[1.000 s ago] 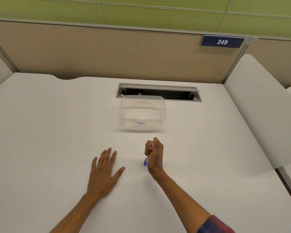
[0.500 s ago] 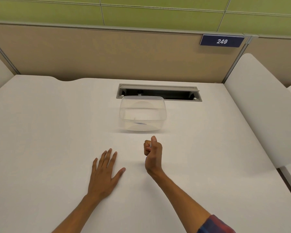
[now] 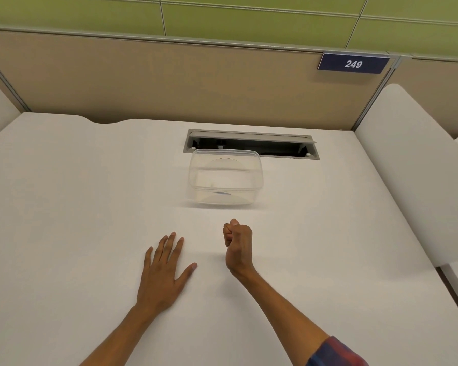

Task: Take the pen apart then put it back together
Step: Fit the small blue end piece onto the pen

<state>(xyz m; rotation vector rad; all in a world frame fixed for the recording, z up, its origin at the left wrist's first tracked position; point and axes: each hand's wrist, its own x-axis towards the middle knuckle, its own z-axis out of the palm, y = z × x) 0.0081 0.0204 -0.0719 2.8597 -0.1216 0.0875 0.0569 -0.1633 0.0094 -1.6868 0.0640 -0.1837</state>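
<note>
Here the left hand (image 3: pixel 162 273) lies flat on the white desk (image 3: pixel 64 207), fingers straight and spread. The right hand (image 3: pixel 238 244) is a closed fist w/ thumb on top, near the clear container (image 3: pixel 225 178). Pen not visible; cannot tell if it is inside the fist.

Office cubicle, partition panels (image 3: pixel 169 83), numbered plate (image 3: pixel 353 64), desk (image 3: pixel 64 194)

Broad white matte desk surface (image 3: pixel 77 194), wavy cut along far left edge. Long grey rectangular cable slot (image 3: pixel 251 143) recessed near far edge, lid up. Clear rectangular plastic tub (image 3: pixel 225 177) stands just in front of slot. Left hand (image 3: pixel 162 273) lies flat, palm down, fingers spread, nearer edge.
</note>
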